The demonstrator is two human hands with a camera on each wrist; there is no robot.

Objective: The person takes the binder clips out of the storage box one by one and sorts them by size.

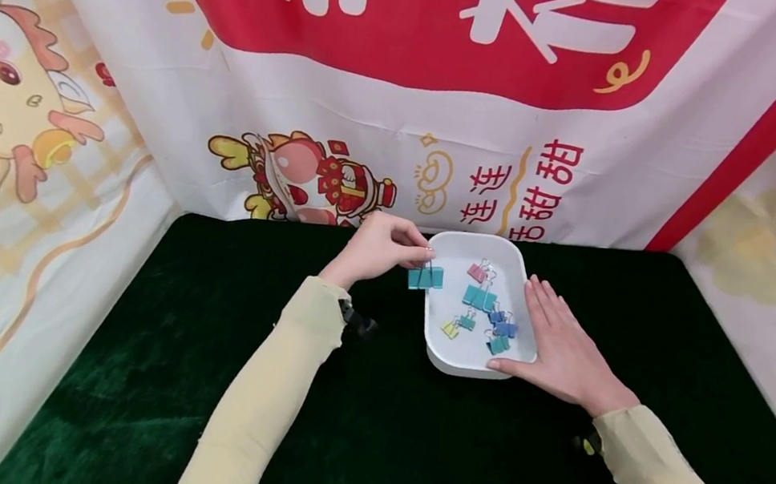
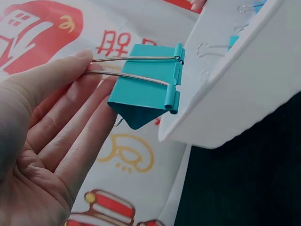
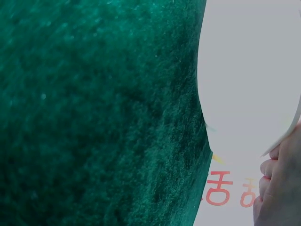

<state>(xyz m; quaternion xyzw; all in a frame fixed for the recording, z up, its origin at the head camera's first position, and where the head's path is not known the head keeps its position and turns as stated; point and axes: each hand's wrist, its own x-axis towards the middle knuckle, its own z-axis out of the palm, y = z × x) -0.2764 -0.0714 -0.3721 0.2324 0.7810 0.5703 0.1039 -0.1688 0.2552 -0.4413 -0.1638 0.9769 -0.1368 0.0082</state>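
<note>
Head view: our left hand (image 1: 381, 248) pinches 1 clip (image 1: 425, 279) by its wires (image 2: 127, 76) at the left rim of the tray (image 1: 444, 305); our right hand (image 1: 569, 351) lies spread opposite. Should the wires slip, we'd drop the clip onto the worktop (image 1: 125, 371).

Over on the left, a wide stretch is being filled by the green, plush-covered counter (image 3: 94, 113); at right, a white container (image 3: 249, 70) is being touched along its edge by the right grip (image 3: 282, 181), while red characters (image 3: 218, 188) are being displayed below on white cloth (image 3: 230, 216).
</note>
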